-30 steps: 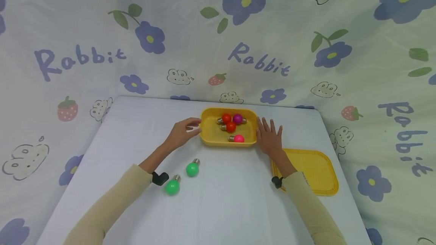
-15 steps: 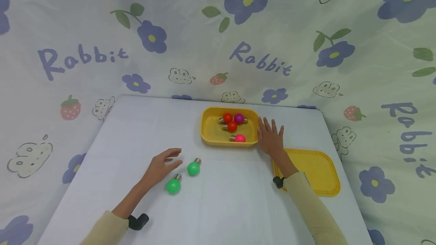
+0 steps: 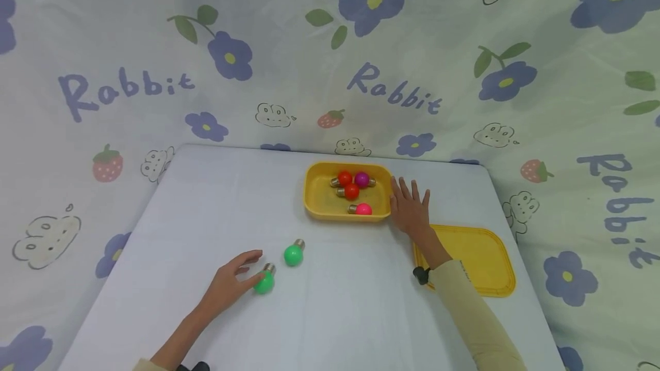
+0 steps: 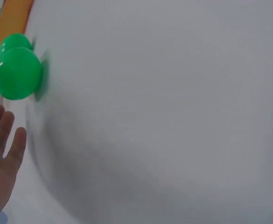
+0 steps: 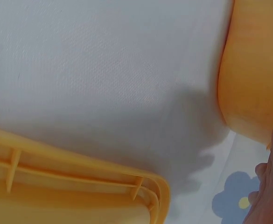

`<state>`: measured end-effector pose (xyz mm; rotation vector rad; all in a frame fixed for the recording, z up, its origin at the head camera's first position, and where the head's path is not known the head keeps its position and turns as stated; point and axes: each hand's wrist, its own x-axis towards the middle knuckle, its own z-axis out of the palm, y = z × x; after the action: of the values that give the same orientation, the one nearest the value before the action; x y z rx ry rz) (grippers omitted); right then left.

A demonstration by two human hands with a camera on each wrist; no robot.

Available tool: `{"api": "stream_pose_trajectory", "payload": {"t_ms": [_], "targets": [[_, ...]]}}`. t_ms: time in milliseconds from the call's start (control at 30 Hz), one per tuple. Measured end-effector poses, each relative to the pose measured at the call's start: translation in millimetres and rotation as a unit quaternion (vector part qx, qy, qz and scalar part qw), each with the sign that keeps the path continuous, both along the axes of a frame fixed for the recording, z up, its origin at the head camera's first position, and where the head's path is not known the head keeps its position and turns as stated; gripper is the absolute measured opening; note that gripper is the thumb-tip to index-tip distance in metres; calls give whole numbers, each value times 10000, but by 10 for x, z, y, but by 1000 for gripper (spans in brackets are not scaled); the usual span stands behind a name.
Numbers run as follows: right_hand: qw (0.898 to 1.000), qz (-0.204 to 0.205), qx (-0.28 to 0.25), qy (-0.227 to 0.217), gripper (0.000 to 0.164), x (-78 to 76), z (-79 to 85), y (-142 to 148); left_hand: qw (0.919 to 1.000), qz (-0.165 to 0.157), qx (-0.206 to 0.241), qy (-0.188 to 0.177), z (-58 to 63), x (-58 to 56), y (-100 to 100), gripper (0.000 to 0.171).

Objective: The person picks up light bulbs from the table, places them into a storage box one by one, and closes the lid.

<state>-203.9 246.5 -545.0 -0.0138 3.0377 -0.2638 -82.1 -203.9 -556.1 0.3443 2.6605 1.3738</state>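
Two green light bulbs lie on the white table: a nearer bulb point(image 3: 264, 284) and a farther one point(image 3: 293, 255). My left hand point(image 3: 227, 288) reaches toward the nearer bulb, fingers spread, its thumb overlapping that bulb in the head view. From the left wrist, the fingers point(image 4: 6, 128) appear just short of the green bulb point(image 4: 18, 77). A yellow plastic box point(image 3: 314, 210) stands at the back, holding red bulbs point(image 3: 352, 191), a purple bulb point(image 3: 362, 180) and a pink bulb point(image 3: 364, 209). My right hand point(image 3: 409, 210) rests with extended fingers against the box's right side.
A yellow lid point(image 3: 476, 259) lies on the table at the right, partly under my right forearm. Its ribbed rim point(image 5: 71, 158) shows in the right wrist view. A patterned curtain point(image 3: 289, 62) hangs behind the table and along its sides.
My left hand has left the box's left side and come back toward the person, down to the nearer green bulb. The right hand has stayed at the box.
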Motion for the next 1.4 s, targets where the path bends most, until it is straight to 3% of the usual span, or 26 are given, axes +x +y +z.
{"api": "stream_pose_trajectory", "payload": {"t_ms": [200, 400, 1133, 1400], "targets": [[9998, -50, -146, -89, 58, -5, 4, -6, 9999, 26, -70, -73, -106, 163, -48, 69], [9999, -78, -14, -85, 59, -26, -26, 12, 9996, 87, -162, -217, -132, 229, -39, 72], [9999, -78, -124, -50, 58, -26, -62, 14, 9995, -95, 14, -291, -159, 142, 19, 61], [9999, -64, -67, -48, 58, -28, -55, 3, 9997, -163, 181, -47, -189, 116, 4, 54]]}}
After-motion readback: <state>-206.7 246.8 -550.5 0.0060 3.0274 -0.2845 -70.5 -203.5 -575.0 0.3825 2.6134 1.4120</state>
